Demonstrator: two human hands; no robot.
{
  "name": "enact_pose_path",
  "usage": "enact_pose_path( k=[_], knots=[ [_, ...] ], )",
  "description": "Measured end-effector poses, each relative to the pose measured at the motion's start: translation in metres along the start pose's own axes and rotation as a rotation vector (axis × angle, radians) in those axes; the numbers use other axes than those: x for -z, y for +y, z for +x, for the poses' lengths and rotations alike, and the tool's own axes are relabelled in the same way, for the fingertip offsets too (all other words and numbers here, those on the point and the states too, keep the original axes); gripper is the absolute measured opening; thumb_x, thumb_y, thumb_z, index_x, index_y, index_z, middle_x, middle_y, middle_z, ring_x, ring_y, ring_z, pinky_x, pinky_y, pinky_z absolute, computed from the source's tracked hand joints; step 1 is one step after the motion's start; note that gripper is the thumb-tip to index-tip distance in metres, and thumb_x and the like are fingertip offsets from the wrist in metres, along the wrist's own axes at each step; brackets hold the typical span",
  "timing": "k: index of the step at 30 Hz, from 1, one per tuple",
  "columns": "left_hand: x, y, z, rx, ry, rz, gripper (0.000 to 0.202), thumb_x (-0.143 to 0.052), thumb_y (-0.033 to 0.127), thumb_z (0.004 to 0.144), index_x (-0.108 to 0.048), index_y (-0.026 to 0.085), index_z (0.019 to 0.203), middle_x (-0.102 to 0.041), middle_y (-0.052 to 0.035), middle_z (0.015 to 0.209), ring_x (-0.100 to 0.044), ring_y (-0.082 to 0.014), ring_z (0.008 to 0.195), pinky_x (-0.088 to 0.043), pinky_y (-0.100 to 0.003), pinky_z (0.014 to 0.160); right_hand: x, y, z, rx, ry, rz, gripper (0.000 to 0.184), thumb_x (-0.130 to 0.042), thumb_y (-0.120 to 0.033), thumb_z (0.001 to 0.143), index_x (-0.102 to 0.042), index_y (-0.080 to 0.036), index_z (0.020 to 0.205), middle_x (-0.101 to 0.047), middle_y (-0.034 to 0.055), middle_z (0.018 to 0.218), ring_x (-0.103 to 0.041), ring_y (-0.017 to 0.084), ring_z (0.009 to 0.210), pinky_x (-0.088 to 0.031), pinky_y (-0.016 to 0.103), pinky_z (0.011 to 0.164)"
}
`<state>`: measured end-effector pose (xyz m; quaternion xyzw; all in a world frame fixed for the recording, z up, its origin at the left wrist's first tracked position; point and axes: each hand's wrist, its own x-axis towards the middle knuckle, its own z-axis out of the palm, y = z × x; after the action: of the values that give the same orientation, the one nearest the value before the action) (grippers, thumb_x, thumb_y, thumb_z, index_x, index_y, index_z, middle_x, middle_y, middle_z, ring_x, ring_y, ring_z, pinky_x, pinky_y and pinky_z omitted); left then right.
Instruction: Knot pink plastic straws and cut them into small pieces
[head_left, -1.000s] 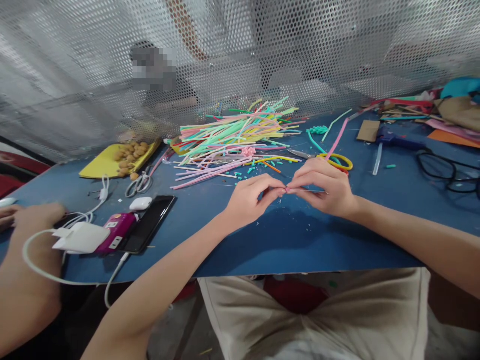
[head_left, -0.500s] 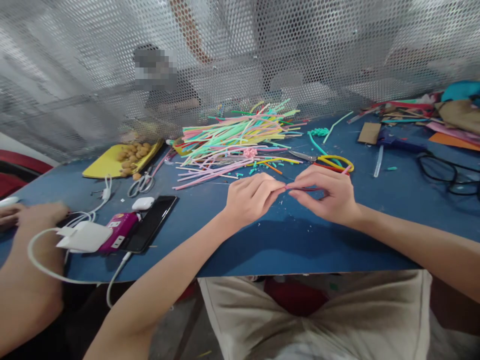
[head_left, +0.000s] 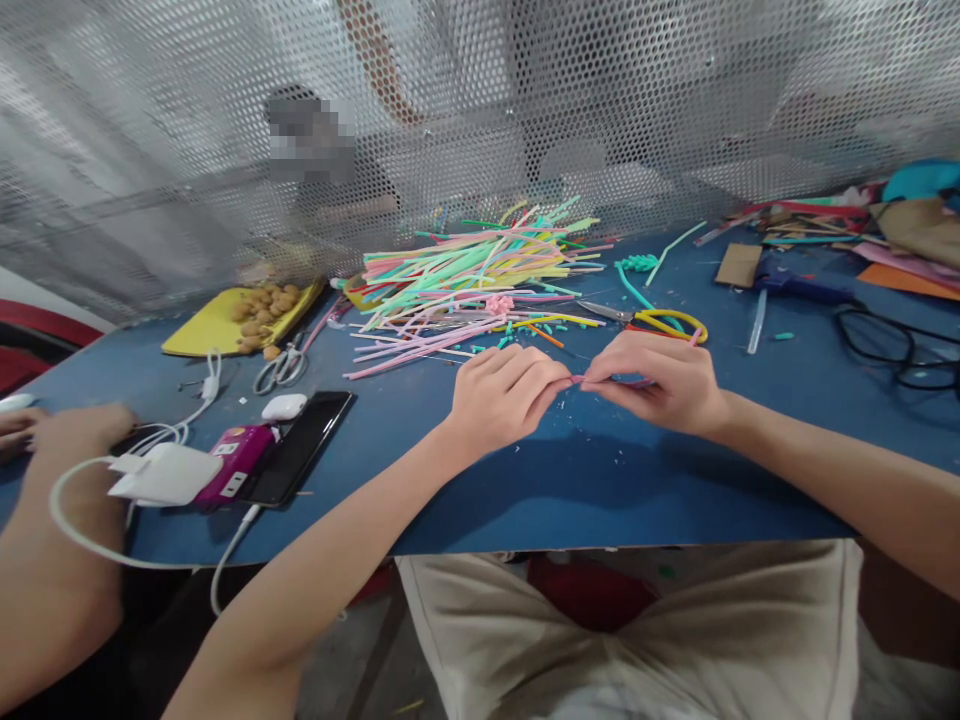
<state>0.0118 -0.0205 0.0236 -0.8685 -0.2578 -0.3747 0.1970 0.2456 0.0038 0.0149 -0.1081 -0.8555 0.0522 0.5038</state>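
1. In the head view, a pink straw (head_left: 577,379) is pinched between the fingertips of the left hand (head_left: 506,400) and the right hand (head_left: 660,385), above the blue tabletop (head_left: 540,500); by this close grip, so thin a piece is presumably held steady. The other fingers of the left hand are curled in.
2. A pink end shows past the right hand (whether it belongs to the same straw cannot be told).
3. The straw pile (head_left: 465,255) is laid on the far side, probably to be within reach; its straws are too many to be counted.
4. Two knotted pieces are seen: one pink cluster (head_left: 499,304) by the pile, one turquoise braid (head_left: 639,263) to its right.
5. One pair of yellow-handled scissors (head_left: 671,322) is set just beyond the right hand, likely for easy pick-up.
6. Far right, one blue glue gun (head_left: 806,285) is laid down, with one glue stick (head_left: 757,322) near it.
7. At left, one phone (head_left: 315,450), one white earbud case (head_left: 284,407) and one white charger (head_left: 169,474) are grouped, perhaps for charging.
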Motion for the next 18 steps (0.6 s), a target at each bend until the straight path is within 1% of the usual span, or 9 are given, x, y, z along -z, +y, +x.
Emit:
enact_pose_path(
  k=[3, 6, 13, 18],
  knots=[
    [0.001, 0.0, -0.001, 0.004, -0.019, 0.003, 0.008, -0.06, 0.028, 0.098, -0.062, 0.021, 0.099, -0.073, -0.0015, 0.087, -0.065, -0.0133, 0.077, -0.042, -0.028, 0.071, 0.002, 0.001, 0.001, 0.019, -0.021, -0.002, 0.017, -0.073, -0.011, 0.084, -0.07, -0.021, 0.097, -0.074, 0.0017, 0.085, -0.068, 0.015, 0.076, -0.057, 0.03, 0.073],
    [0.001, 0.0, -0.001, -0.011, -0.027, 0.021, 0.008, -0.061, 0.028, 0.097, -0.063, 0.02, 0.098, -0.073, -0.0016, 0.087, -0.064, -0.0138, 0.075, -0.041, -0.029, 0.07, 0.004, 0.004, 0.002, 0.071, -0.043, -0.022, 0.018, -0.074, -0.012, 0.083, -0.067, -0.021, 0.097, -0.072, 0.0026, 0.084, -0.066, 0.015, 0.075, -0.056, 0.03, 0.072],
    [0.001, 0.0, 0.0, -0.026, -0.023, 0.045, 0.007, -0.062, 0.028, 0.096, -0.064, 0.02, 0.096, -0.073, -0.0009, 0.086, -0.062, -0.0132, 0.073, -0.041, -0.029, 0.07, 0.008, 0.009, 0.001, 0.156, -0.097, -0.111, 0.017, -0.071, -0.014, 0.088, -0.062, -0.022, 0.1, -0.069, 0.002, 0.085, -0.064, 0.014, 0.076, -0.055, 0.03, 0.073],
    [0.0, 0.0, 0.0, -0.011, -0.035, 0.051, 0.007, -0.062, 0.027, 0.097, -0.063, 0.021, 0.098, -0.073, 0.0001, 0.087, -0.062, -0.0127, 0.074, -0.04, -0.029, 0.07, 0.011, 0.008, 0.002, 0.174, -0.093, -0.145, 0.015, -0.069, -0.015, 0.089, -0.062, -0.022, 0.1, -0.07, 0.0012, 0.084, -0.064, 0.014, 0.075, -0.056, 0.03, 0.074]
  ],
)
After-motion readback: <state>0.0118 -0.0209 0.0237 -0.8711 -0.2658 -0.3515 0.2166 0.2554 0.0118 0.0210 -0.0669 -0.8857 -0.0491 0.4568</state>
